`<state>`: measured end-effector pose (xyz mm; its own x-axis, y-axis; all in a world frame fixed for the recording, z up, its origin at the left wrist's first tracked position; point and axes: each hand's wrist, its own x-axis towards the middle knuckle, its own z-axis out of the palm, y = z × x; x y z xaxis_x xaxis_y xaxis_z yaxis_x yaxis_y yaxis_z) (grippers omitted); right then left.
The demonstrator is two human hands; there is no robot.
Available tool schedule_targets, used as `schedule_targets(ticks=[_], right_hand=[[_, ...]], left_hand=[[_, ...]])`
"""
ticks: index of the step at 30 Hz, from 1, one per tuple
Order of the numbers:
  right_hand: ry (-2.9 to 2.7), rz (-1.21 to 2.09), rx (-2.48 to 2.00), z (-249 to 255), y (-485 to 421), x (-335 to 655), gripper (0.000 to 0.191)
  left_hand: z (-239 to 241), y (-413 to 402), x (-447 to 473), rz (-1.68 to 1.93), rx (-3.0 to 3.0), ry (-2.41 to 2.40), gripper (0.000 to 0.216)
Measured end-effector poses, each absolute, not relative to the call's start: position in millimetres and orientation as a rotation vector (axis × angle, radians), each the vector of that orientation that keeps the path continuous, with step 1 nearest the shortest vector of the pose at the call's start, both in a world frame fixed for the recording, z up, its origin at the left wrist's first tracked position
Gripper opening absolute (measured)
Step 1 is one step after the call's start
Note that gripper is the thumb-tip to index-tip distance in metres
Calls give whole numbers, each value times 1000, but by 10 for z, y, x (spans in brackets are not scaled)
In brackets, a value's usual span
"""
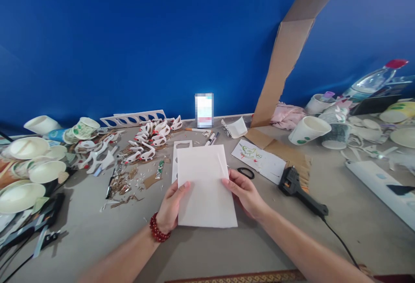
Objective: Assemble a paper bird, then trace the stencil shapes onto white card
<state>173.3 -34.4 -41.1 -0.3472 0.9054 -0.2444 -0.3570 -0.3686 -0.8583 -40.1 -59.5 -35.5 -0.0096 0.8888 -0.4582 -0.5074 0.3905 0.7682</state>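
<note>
A blank white sheet of card [205, 188] is held up over the table between my two hands. My left hand [171, 203] grips its left edge, thumb on the front face and fingers behind. On the opposite edge, my right hand [244, 192] pinches it the same way. Behind the card lies a white sheet with cut-out holes [175, 162], partly covered. To the right are a black ring [245, 172], a white card with a bird drawing [256, 157] and a black hot glue gun [301, 192].
Small white cut-out pieces with red marks [152, 138] and brown scraps [128, 181] lie left of centre. Paper cups [29, 172] crowd the left side; another paper cup [308, 129] and a white power strip [382, 188] are right. A lit phone [204, 110] leans against the blue wall.
</note>
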Motion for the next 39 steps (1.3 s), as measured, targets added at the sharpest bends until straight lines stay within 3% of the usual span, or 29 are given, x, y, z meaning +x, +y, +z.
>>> schedule_targets(ticks=[20, 39], right_hand=[[-829, 1887, -927, -426, -376, 1718, 26], [-740, 2184, -665, -357, -379, 1709, 39]], left_hand=[[-402, -569, -411, 1122, 439, 1092, 45], [-419, -584, -333, 939, 485, 814, 40]])
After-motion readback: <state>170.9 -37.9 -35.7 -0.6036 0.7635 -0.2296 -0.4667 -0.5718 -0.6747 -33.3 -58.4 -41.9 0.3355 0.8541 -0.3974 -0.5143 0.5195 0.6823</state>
